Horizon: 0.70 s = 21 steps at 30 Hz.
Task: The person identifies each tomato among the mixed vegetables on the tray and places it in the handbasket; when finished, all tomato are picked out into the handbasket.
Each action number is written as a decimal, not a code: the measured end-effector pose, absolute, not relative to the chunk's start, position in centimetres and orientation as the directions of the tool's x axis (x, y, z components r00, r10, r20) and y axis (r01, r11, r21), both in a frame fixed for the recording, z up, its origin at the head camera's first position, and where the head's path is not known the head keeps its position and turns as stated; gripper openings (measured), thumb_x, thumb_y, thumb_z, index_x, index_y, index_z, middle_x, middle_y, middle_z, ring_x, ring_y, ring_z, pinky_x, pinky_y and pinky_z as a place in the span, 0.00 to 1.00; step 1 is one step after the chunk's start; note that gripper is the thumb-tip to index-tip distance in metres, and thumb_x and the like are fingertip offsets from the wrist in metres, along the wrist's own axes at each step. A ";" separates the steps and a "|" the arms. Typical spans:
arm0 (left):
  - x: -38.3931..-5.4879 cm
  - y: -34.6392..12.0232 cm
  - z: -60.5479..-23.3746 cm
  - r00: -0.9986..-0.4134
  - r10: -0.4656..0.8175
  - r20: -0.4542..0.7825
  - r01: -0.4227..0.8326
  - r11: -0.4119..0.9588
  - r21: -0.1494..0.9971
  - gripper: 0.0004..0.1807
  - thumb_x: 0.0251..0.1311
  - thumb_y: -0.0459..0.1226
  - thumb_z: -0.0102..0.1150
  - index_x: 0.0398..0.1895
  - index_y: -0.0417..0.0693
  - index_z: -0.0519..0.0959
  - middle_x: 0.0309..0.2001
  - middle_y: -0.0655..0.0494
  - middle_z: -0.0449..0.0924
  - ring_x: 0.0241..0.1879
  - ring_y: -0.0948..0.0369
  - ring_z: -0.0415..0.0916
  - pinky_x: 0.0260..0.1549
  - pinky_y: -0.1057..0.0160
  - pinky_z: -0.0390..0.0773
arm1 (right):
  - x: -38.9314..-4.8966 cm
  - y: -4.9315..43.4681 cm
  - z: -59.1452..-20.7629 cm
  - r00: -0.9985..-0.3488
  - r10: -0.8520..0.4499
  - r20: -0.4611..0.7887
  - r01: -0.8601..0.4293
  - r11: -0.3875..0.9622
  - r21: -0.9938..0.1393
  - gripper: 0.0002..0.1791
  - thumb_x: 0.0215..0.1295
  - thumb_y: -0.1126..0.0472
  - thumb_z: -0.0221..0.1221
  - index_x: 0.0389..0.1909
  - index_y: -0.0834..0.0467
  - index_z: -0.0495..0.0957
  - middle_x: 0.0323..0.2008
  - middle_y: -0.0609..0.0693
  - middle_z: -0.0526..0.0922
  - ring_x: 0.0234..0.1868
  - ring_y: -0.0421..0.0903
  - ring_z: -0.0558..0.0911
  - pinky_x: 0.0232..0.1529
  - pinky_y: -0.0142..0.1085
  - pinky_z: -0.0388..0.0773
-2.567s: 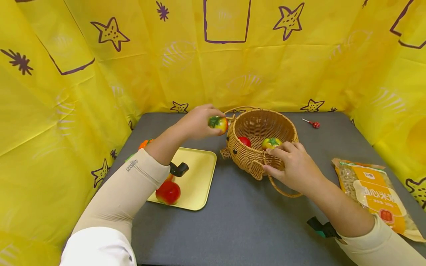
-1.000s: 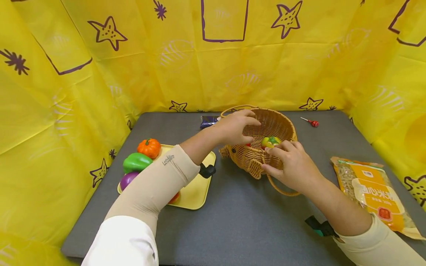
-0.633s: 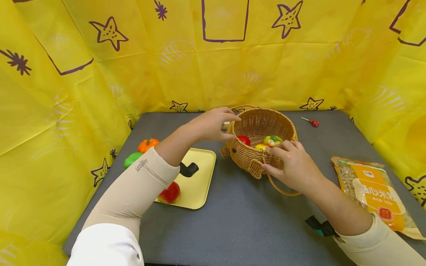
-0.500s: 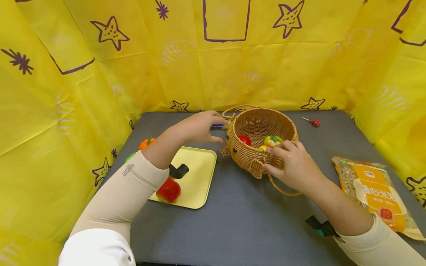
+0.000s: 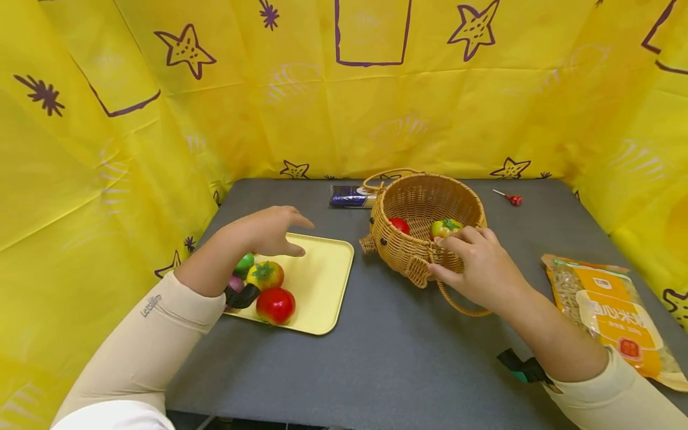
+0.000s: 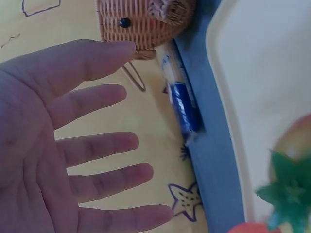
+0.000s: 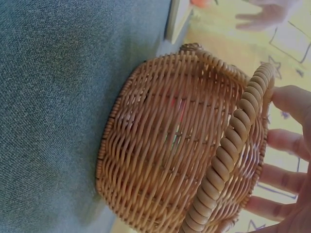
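My left hand (image 5: 271,232) hangs over the pale yellow tray (image 5: 328,286), fingers spread and holding nothing. Near its wrist on the tray lie a yellow-red toy tomato (image 5: 266,275), a red toy tomato (image 5: 276,306), a green toy pepper (image 5: 245,263) and a purple toy vegetable (image 5: 236,283), partly hidden by the arm and wrist strap. My right hand (image 5: 481,263) grips the near rim of the fish-shaped wicker basket (image 5: 400,251), thumb outside, fingers over the edge. Inside the basket show a red toy (image 5: 399,224) and a yellow-green toy tomato (image 5: 445,227).
A blue packet (image 5: 349,196) lies behind the tray, its right end behind the basket. At the back right is a red lollipop (image 5: 514,200). An orange bag of dry food (image 5: 618,310) lies at the right, by my right forearm. Yellow curtains enclose the table (image 5: 387,358).
My left hand carried a yellow-red toy tomato into the basket, let it go, and came back leftward over the tray. My right hand stayed on the basket's rim.
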<state>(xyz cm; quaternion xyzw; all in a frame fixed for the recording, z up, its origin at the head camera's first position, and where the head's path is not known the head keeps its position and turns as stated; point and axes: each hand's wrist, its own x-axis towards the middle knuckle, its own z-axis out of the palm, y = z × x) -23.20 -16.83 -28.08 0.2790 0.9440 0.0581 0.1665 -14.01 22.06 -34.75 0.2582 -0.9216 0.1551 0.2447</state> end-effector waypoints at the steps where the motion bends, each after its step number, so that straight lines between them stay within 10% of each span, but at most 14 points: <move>1: -23.0 -17.2 -28.3 -0.788 0.543 -0.290 0.504 0.839 0.204 0.31 0.61 0.45 0.71 0.67 0.51 0.78 0.66 0.44 0.75 0.68 0.44 0.69 0.69 0.42 0.67 | -14.0 22.1 -34.7 -0.749 -0.400 0.528 -0.550 0.820 -0.160 0.25 0.51 0.51 0.77 0.48 0.60 0.87 0.40 0.57 0.83 0.42 0.55 0.78 0.49 0.54 0.70; 21: -21.1 -21.6 -32.2 -0.786 0.418 -0.456 0.355 0.909 0.220 0.27 0.54 0.38 0.70 0.61 0.52 0.82 0.51 0.52 0.80 0.42 0.56 0.73 0.32 0.63 0.74 | -13.8 22.0 -34.6 -0.775 -0.395 0.494 -0.530 0.831 -0.167 0.26 0.53 0.51 0.76 0.51 0.59 0.86 0.40 0.57 0.82 0.41 0.55 0.77 0.48 0.53 0.69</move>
